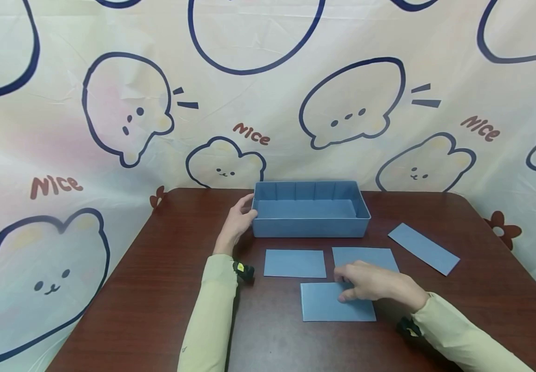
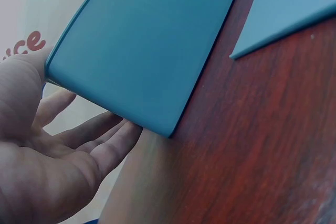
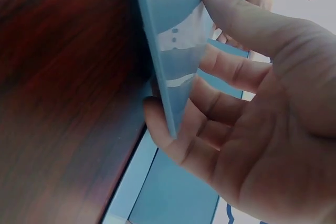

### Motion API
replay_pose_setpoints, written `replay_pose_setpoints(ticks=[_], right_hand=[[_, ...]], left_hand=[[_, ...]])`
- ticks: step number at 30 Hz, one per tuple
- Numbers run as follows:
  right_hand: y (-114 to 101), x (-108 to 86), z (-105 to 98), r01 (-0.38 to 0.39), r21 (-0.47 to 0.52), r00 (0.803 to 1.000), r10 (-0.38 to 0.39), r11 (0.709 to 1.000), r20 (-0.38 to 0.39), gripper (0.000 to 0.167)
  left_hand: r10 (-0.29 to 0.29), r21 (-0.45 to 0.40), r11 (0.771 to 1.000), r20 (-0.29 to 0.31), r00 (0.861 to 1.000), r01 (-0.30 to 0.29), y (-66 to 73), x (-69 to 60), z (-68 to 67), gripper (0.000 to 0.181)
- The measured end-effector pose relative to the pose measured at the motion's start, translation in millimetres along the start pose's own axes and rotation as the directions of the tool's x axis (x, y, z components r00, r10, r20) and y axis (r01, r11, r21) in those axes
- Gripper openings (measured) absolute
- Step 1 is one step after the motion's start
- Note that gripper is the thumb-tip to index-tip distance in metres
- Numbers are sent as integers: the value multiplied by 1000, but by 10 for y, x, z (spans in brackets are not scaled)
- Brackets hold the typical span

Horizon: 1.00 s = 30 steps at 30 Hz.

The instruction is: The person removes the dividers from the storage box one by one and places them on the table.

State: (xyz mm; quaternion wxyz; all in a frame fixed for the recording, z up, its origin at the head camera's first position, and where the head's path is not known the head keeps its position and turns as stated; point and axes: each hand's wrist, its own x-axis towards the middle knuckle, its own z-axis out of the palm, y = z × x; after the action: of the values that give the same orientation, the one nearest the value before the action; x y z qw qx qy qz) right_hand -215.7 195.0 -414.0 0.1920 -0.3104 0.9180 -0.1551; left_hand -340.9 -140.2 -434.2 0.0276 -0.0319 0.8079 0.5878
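A long, open-topped blue box (image 1: 311, 227) stands at the back of the table. My left hand (image 1: 239, 219) holds its left end, with the thumb at the rim and the fingers against the outer side. In the left wrist view, the box's smooth wall (image 2: 142, 51) rises beside the fingers. My right hand (image 1: 372, 281) holds a blue rectangular panel (image 1: 321, 305) near the front. In the right wrist view, the thumb lies on the face of the panel (image 3: 184, 40) and the other fingers reach around its far edge; some fingertips are hidden.
Between the box and the held panel lie two more blue panels, a left one (image 1: 294, 263) and a right one (image 1: 365, 254) partly covered by my right hand. A narrow blue strip (image 1: 423, 249) lies slanted at the right. A patterned cloth (image 1: 277, 103) hangs behind the brown table (image 1: 156, 299).
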Motion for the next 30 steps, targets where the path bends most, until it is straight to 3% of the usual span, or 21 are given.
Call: replay_pose_setpoints(ticks=[10,16,22,30], right_hand=[[-14,-23,12,22,-59,1000,-23,998,-18,28],[-64,-14,49,-26,-146,998,17,989,-63,30],[-85,0,71,-32,-169,997,19,985,-78,29],[-65,23,79,31,-180,993,-52,983,-109,22]], left_hand=[[-1,8,1000,12,1000,0,15,28,6,57],[-16,6,1000,-3,1000,16,-4,30,3,57],[-25,6,1000,-3,1000,25,-14,21,-5,57],[-7,0,1000,2,1000,7,-24,36,-2,55]])
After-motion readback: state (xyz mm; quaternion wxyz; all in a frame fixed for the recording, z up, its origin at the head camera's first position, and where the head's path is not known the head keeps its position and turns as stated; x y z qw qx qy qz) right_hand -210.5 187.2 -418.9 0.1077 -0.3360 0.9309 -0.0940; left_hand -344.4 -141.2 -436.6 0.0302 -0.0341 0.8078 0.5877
